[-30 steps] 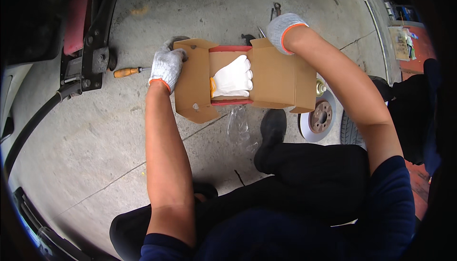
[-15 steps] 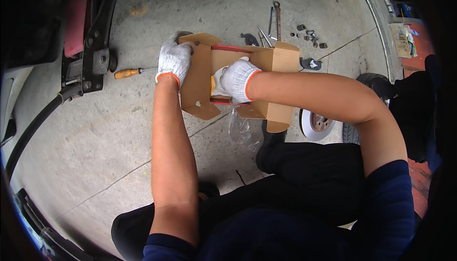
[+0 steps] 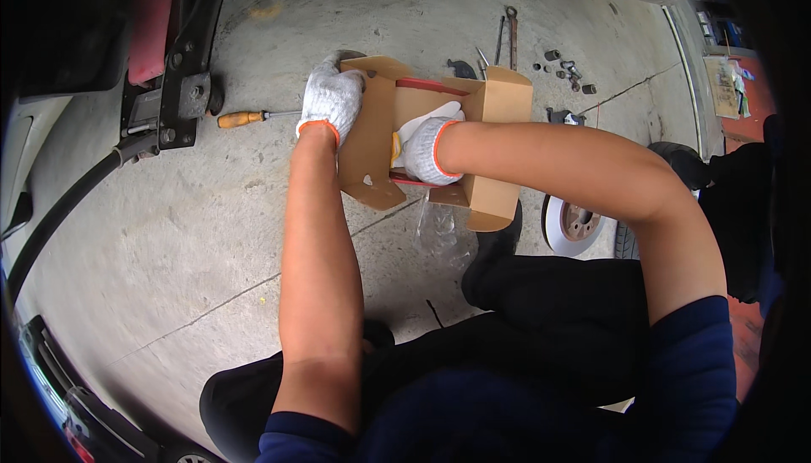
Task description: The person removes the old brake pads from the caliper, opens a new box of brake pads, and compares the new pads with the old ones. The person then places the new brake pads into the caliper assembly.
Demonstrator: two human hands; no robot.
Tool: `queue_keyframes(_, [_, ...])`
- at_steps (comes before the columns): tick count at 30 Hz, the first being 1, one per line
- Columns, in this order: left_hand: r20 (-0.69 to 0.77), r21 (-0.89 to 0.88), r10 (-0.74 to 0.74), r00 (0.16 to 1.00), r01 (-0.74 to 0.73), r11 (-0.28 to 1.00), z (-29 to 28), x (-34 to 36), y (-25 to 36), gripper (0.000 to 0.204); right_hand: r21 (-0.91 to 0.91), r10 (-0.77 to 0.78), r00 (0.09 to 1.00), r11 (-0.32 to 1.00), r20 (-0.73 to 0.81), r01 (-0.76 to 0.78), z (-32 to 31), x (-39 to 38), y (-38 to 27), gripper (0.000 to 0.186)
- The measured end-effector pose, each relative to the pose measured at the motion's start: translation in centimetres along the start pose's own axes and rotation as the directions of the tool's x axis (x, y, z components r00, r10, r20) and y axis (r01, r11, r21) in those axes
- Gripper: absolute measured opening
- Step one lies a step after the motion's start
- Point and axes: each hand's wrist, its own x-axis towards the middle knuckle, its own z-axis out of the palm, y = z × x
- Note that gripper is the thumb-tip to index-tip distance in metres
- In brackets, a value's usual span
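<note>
An open cardboard box point(image 3: 367, 138) with red inner edges sits in front of me, its flaps spread. My left hand point(image 3: 331, 95), in a white knit glove with an orange cuff, is closed on the box's left flap, its fingertips partly out of sight behind the board. My right hand point(image 3: 429, 152), gloved alike, reaches inside the box. Its fingers are largely hidden there. Beside it shows something white with a yellow part point(image 3: 395, 149); whether I grip it is unclear. Crumpled clear plastic point(image 3: 441, 231) lies by the box's near side.
An orange-handled screwdriver point(image 3: 245, 119) lies left of the box, near a red and black floor jack point(image 3: 173, 83). Beyond the box are a wrench point(image 3: 513, 36) and several sockets point(image 3: 570, 70). A brake disc point(image 3: 579, 225) stands to the right, near a person in dark clothes point(image 3: 735, 201).
The box and both hands appear slightly further right, as the whole view has shifted. My right hand has turned and sits a little deeper in the box; the left keeps its hold on the flap.
</note>
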Motion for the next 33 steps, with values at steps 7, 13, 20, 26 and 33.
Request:
queue_keyframes(7, [0.062, 0.067, -0.052, 0.997, 0.048, 0.997, -0.5, -0.3, 1.0, 0.045, -0.211, -0.118, 0.989, 0.968, 0.087, 0.134, -1.4, -0.3, 2.8, 0.047])
queue_keyframes(13, [0.044, -0.082, -0.045, 0.998, 0.049, 0.995, -0.5, 0.3, -0.1, 0.045, 0.317, -0.036, 0.997, 0.947, -0.073, 0.058, -6.3, -6.7, 9.2, 0.033])
queue_keyframes(20, [0.041, -0.122, -0.081, 0.996, 0.085, 0.989, -0.6, 0.2, 0.1, 0.047, 0.758, 0.07, 0.939, 0.613, -0.336, 0.225, -7.8, -9.8, 11.5, 0.033])
queue_keyframes(26, [0.04, -0.153, -0.158, 0.987, 0.163, 0.975, -0.4, 0.9, -0.7, 0.05, 0.691, 0.153, 0.93, 0.711, -0.333, 0.13, -8.3, -9.9, 10.9, 0.035])
queue_keyframes(33, [0.062, -0.19, -0.116, 0.991, 0.126, 0.974, -0.2, 0.9, -0.7, 0.049, 0.651, 0.043, 0.989, 0.757, -0.139, 0.058, -8.6, -9.6, 10.2, 0.037])
